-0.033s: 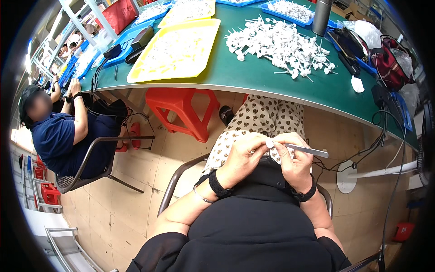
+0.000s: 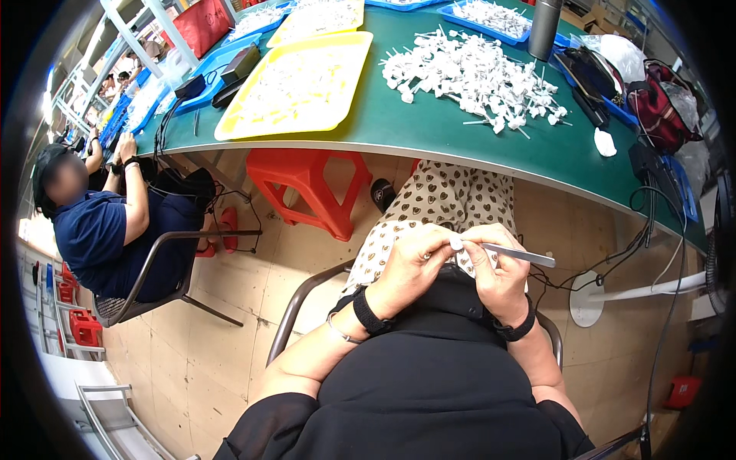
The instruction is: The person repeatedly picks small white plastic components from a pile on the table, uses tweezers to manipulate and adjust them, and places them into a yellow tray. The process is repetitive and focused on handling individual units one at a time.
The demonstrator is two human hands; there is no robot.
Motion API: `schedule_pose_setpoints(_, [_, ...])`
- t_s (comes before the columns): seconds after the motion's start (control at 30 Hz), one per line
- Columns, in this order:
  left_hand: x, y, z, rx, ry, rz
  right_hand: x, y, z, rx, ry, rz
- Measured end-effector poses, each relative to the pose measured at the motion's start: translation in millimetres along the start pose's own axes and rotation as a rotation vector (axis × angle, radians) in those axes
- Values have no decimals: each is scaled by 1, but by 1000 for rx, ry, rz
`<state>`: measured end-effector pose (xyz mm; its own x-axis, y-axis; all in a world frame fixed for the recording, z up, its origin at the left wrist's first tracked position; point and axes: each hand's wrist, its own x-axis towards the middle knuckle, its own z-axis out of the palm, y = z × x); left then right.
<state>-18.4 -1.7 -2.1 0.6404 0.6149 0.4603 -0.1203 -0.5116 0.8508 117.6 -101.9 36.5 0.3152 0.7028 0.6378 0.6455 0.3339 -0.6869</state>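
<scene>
Over my lap, my left hand (image 2: 420, 264) pinches a small white plastic piece (image 2: 457, 244) between thumb and fingertips. My right hand (image 2: 498, 272) meets it fingertip to fingertip and grips a slim flat metal tool (image 2: 521, 254), whose rounded grey end sticks out to the right. The fingers cover the tool's other end, so its exact kind is hard to make out. Beyond my hands, a heap of small white plastic pieces with thin stems (image 2: 479, 77) lies on the green table (image 2: 429, 138). To its left, a yellow tray (image 2: 356, 84) holds many small whitish pieces.
A dark bottle (image 2: 544, 31) stands behind the heap. Bags (image 2: 663, 103) and cables crowd the table's right end. A red stool (image 2: 307, 184) is under the table. At the left, a co-worker (image 2: 115, 230) sits on a chair. A white fan stand (image 2: 586, 299) is at right.
</scene>
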Motion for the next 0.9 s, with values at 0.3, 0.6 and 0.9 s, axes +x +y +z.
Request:
schedule_pose_setpoints(0.3, [-1,0,1,-24,2,-6,3,-2,-1,-18,-18,-69])
schedule_pose_setpoints(0.6, [-2,-1,-1,26,-13,27,8,-1,-5,-136,-109,-228])
schedule_pose_setpoints(0.9, [7,12,-9,76,-9,67,11,4,-11,52,-160,-108])
